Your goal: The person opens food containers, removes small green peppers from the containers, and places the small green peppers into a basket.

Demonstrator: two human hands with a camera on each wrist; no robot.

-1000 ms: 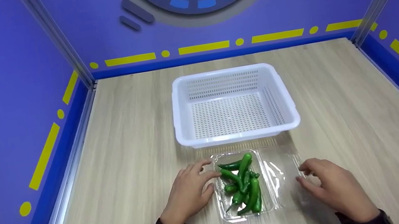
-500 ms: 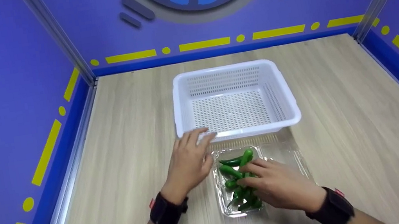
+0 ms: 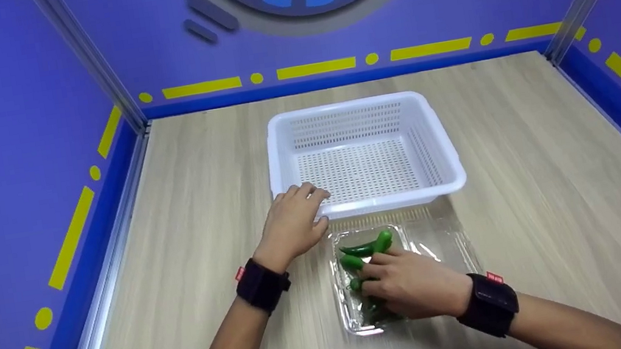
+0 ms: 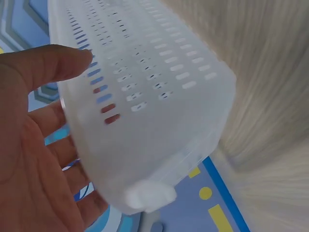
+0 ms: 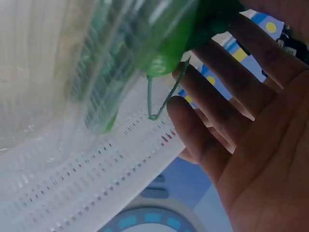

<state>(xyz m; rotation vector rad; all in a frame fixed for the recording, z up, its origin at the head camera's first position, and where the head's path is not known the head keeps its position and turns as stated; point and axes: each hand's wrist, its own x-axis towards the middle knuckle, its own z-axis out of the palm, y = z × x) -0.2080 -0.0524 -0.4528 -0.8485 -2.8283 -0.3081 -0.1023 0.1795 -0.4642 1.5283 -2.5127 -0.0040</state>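
Observation:
At the near left corner of the white plastic basket (image 3: 447,182), my left hand (image 3: 290,226) has its fingers over the rim. In the left wrist view the thumb (image 4: 72,62) lies across the outer side of the perforated basket wall (image 4: 145,130), and the fingertips are hidden behind it. My right hand (image 3: 413,282) reaches into the clear plastic clamshell box (image 3: 345,317) and grips among the green chili peppers (image 3: 382,242). Beside its fingers in the right wrist view hangs a bright green pepper (image 5: 166,55) with a thin bent stem; the hand covers most of the peppers from above.
The clamshell's transparent lid (image 3: 446,240) lies folded out flat to the right, partly under the right forearm. The basket stands just behind the box on the wooden table (image 3: 195,185). Blue printed panels (image 3: 194,56) enclose the back and both sides.
My left hand has gone from the box's left edge forward to the basket rim. From the lid on the right, my right hand has moved left onto the peppers, its fingers now deeper among them.

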